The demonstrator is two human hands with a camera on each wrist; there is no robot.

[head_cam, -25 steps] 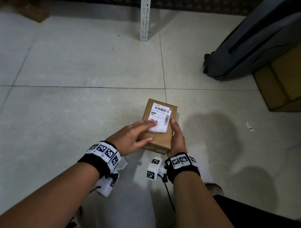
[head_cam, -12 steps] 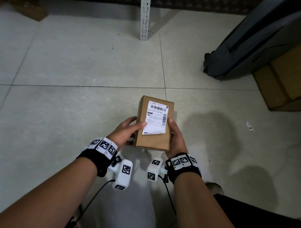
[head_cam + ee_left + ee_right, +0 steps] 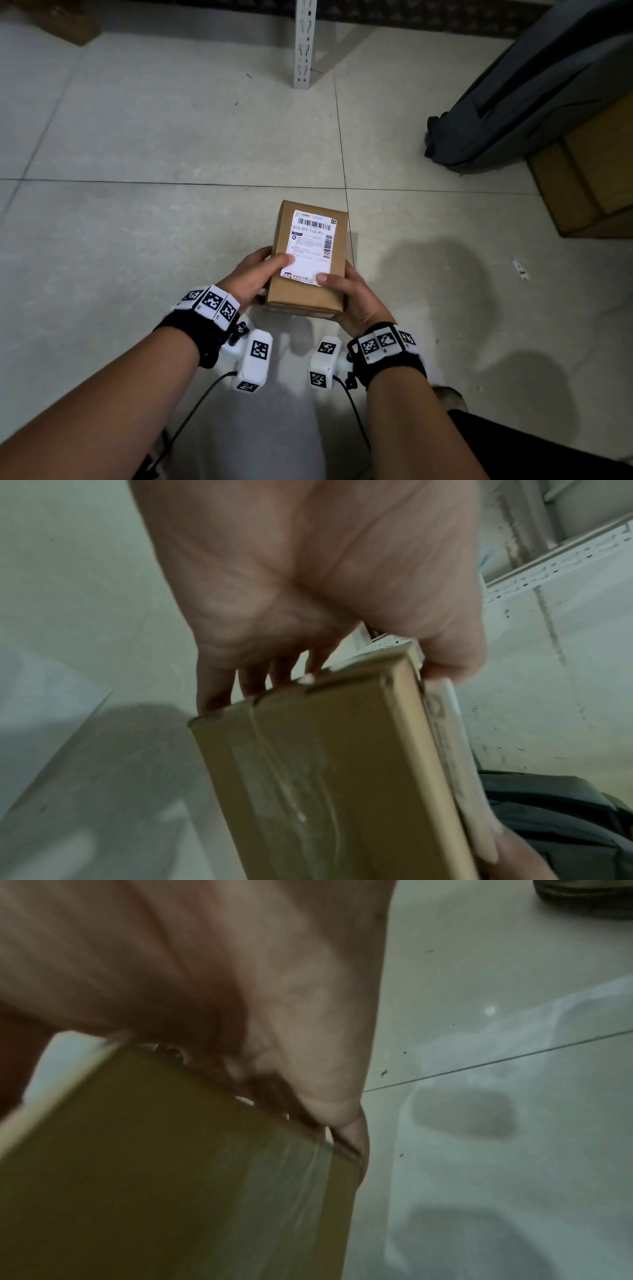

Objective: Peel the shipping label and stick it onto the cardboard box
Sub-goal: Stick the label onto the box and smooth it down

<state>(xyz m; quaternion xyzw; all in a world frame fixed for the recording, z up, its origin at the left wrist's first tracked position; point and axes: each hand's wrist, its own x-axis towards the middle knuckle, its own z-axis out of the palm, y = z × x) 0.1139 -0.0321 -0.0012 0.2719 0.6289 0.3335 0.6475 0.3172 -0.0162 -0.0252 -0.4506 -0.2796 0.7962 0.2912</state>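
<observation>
Above tiled floor, cardboard box held up between both hands. Left hand grips box's left side — thumb flat on shipping label. Label stuck on top face. Right hand clasps right side, thumb on label's near edge. Grey bag at floor's far right.

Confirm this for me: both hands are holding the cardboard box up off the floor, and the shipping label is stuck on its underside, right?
Not quite. The shipping label is on the top face of the cardboard box, facing the camera, as the head view shows. The rest holds: the left hand and right hand hold the box off the floor.
</observation>
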